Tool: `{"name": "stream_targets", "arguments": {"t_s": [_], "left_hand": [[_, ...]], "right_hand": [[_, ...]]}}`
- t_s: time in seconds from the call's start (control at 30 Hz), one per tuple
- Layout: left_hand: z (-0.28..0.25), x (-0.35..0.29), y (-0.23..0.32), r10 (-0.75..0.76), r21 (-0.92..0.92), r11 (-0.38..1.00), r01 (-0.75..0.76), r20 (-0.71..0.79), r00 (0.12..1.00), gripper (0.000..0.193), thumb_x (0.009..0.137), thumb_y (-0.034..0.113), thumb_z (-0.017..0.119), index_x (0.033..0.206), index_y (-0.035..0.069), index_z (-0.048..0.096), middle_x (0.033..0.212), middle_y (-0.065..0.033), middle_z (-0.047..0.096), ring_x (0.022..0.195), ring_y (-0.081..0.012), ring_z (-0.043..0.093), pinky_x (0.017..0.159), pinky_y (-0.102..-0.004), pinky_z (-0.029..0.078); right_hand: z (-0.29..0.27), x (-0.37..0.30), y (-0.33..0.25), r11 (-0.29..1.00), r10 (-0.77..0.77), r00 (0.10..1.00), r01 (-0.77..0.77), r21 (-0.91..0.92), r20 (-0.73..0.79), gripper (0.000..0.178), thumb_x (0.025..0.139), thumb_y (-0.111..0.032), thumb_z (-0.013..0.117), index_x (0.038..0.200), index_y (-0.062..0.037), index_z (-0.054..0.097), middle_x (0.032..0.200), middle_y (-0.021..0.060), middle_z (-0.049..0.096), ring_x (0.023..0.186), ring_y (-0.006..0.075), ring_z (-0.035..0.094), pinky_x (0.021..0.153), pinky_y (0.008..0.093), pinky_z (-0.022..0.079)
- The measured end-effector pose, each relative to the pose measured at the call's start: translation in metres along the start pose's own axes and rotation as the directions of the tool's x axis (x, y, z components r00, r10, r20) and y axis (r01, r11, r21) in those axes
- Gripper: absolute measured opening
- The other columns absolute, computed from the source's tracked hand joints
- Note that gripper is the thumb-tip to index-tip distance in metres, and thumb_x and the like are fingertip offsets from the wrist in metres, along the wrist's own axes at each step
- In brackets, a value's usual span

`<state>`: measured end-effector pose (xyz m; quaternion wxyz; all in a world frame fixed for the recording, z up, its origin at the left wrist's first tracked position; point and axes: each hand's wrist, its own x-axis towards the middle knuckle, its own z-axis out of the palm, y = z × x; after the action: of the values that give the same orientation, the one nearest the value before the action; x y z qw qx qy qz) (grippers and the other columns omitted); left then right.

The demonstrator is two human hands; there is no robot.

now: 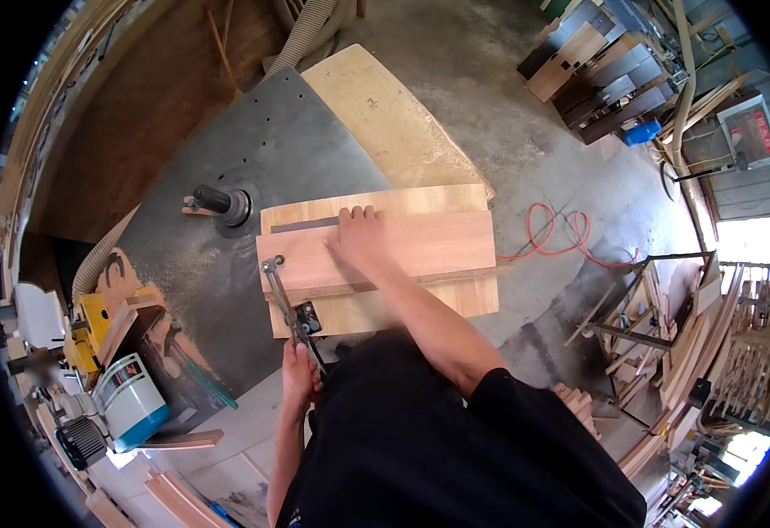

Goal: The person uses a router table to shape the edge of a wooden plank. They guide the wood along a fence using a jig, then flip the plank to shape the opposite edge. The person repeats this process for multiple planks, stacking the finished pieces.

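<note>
My left hand (299,374) is closed round the handle of a metal toggle clamp (281,295). The clamp's arm reaches over the near left end of a pinkish wooden board (438,236). On that board lies my right hand (364,238), its fingers curled over the far edge and its thumb apart. The board rests on a wider, paler wooden panel (473,297). A dark grey strip (304,225) runs along the board's far edge, left of my right hand. Beside the clamp's handle is a small black block (309,318).
The panel lies on a grey machine table (283,145) with an upright black spindle (215,201) to the left. A tan sheet (385,114) extends beyond it. Sawdust and a green-handled brush (204,378) lie at left. A red hose (561,251) crosses the floor at right.
</note>
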<state>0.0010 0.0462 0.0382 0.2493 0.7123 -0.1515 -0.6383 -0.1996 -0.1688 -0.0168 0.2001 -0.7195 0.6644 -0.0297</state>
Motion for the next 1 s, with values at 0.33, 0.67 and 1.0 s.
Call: {"name": "stream_targets", "arguments": {"t_s": [0.33, 0.67, 1.0], "left_hand": [[0.010, -0.011, 0.005, 0.029, 0.043, 0.999, -0.026, -0.073, 0.997, 0.050, 0.113, 0.033, 0.039, 0.158, 0.019, 0.026, 0.071, 0.0019, 0.040, 0.048, -0.0071, 0.034, 0.041, -0.0252, 0.031], [0.014, -0.014, 0.005, 0.062, 0.167, 0.985, -0.044, -0.105, 0.993, 0.051, 0.112, 0.034, 0.039, 0.158, 0.016, 0.025, 0.071, 0.0008, 0.042, 0.048, -0.0084, 0.036, 0.040, -0.0269, 0.032], [0.012, -0.013, 0.005, 0.075, 0.204, 0.978, -0.052, -0.107, 0.991, 0.050, 0.113, 0.038, 0.038, 0.156, 0.015, 0.028, 0.073, 0.0015, 0.042, 0.047, -0.0089, 0.038, 0.037, -0.0271, 0.031]], "right_hand": [[-0.011, 0.017, 0.005, 0.999, 0.035, 0.988, -0.039, 0.025, 0.149, 0.077, 0.083, -0.062, 0.076, 0.132, -0.0054, 0.060, 0.129, 0.0162, 0.066, 0.126, 0.0330, 0.058, 0.098, 0.0561, 0.048], [-0.010, 0.027, 0.007, 0.990, 0.047, 0.979, -0.072, 0.119, 0.199, 0.080, 0.076, -0.058, 0.084, 0.129, -0.0017, 0.062, 0.127, 0.0178, 0.067, 0.123, 0.0344, 0.060, 0.095, 0.0557, 0.053], [-0.013, 0.031, 0.007, 0.983, 0.062, 0.973, -0.098, 0.156, 0.222, 0.082, 0.072, -0.059, 0.088, 0.127, -0.0023, 0.063, 0.122, 0.0174, 0.069, 0.120, 0.0345, 0.063, 0.095, 0.0533, 0.054]]}}
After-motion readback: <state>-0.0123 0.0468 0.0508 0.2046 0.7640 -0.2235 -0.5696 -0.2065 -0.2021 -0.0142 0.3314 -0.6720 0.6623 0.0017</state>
